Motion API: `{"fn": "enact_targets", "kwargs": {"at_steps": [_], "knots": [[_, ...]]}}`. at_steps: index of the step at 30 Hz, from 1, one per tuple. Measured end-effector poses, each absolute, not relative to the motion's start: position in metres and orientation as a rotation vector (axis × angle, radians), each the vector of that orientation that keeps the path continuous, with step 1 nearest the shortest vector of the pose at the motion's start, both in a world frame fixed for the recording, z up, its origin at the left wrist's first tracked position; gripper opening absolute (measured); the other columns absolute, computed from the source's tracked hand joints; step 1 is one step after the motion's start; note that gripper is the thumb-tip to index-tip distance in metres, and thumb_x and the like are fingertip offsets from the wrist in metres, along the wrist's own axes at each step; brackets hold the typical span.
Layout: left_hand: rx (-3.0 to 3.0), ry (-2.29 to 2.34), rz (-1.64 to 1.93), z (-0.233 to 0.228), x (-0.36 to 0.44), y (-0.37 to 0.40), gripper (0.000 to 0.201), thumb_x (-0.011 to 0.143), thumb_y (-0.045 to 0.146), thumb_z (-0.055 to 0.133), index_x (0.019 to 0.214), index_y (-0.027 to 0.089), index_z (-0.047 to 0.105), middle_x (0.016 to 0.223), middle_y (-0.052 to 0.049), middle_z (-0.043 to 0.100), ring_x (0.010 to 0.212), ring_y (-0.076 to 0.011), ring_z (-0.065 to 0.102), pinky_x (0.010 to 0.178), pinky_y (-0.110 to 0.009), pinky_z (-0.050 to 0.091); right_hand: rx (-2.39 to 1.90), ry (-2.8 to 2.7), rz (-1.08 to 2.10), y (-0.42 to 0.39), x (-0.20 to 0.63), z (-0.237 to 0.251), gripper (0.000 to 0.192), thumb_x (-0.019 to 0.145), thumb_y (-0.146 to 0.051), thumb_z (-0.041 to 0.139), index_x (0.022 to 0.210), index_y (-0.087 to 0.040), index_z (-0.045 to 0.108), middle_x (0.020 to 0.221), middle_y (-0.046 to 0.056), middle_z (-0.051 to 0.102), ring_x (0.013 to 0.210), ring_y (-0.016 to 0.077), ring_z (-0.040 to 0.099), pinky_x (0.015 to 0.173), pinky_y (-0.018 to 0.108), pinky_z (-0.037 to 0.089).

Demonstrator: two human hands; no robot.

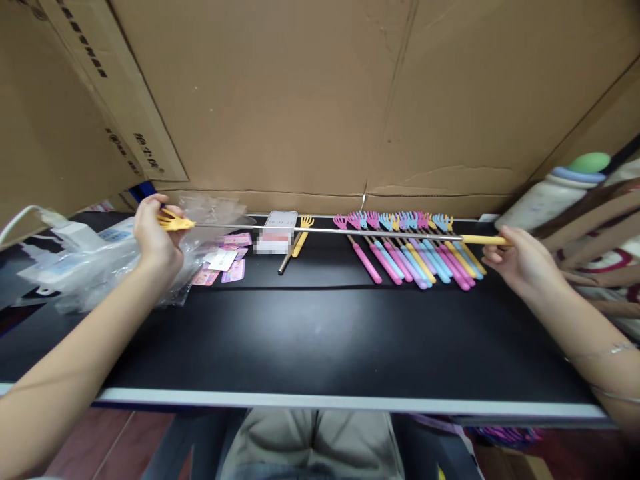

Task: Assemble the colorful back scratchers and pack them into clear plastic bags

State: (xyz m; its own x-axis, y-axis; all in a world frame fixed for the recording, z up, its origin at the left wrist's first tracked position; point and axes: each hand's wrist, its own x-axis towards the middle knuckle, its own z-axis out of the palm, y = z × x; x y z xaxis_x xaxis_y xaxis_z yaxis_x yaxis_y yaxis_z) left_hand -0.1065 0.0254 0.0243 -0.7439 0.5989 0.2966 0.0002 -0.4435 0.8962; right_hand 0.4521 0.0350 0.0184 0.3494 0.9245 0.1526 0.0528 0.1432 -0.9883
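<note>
Black table, cardboard wall behind

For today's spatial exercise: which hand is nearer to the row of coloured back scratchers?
Right. The right hand sits just beside the row of coloured back scratchers; the left hand is far across the table.

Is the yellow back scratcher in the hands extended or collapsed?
Extended. The left hand holds the yellow back scratcher by its claw, the right hand by its handle, and a long thin metal rod spans between them.
</note>
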Motion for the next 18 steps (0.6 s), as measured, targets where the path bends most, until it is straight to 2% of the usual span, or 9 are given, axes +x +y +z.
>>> {"fn": "enact_targets", "kwargs": {"at_steps": [4, 11, 15, 18], "knots": [[0.905, 1.330, 2.347, 0.023, -0.101, 0.025, 0.014, 0.067, 0.028, 0.043, 0.078, 0.020, 0.045, 0.054, 0.005, 0.043, 0.051, -0.0109, 0.042, 0.046, -0.018, 0.034, -1.249, -0.984, 0.810, 0.034, 0.448, 0.018, 0.040, 0.060, -0.040, 0.073, 0.067, -0.021, 0.038, 0.052, -0.006, 0.042, 0.044, 0.0073, 0.037, 0.046, 0.023, 0.029], [0.999, 1.376, 2.188, 0.024, -0.097, 0.019, 0.010, 0.071, 0.017, 0.042, 0.079, 0.018, 0.047, 0.059, 0.003, 0.051, 0.050, -0.0097, 0.047, 0.043, -0.018, 0.036, -1.145, -1.001, 0.855, 0.024, 0.439, 0.027, 0.035, 0.060, -0.027, 0.072, 0.073, -0.022, 0.040, 0.059, -0.005, 0.045, 0.052, 0.0090, 0.043, 0.048, 0.021, 0.030], [1.270, 1.338, 1.923, 0.016, -0.086, 0.016, 0.017, 0.075, 0.021, 0.053, 0.090, 0.019, 0.048, 0.066, 0.003, 0.057, 0.059, -0.0116, 0.055, 0.048, -0.018, 0.042, -1.138, -1.224, 1.020, 0.019, 0.430, 0.024, 0.028, 0.069, -0.034, 0.068, 0.082, -0.024, 0.045, 0.063, -0.003, 0.051, 0.053, 0.0113, 0.047, 0.050, 0.024, 0.035], [1.536, 1.268, 1.585, 0.005, -0.071, 0.011, 0.033, 0.078, 0.035, 0.063, 0.101, 0.020, 0.046, 0.078, 0.000, 0.063, 0.069, -0.0144, 0.061, 0.056, -0.023, 0.049, -1.119, -1.393, 1.152, 0.013, 0.420, 0.021, 0.030, 0.074, -0.037, 0.066, 0.092, -0.028, 0.045, 0.073, -0.001, 0.058, 0.058, 0.0138, 0.051, 0.049, 0.026, 0.037]]}}
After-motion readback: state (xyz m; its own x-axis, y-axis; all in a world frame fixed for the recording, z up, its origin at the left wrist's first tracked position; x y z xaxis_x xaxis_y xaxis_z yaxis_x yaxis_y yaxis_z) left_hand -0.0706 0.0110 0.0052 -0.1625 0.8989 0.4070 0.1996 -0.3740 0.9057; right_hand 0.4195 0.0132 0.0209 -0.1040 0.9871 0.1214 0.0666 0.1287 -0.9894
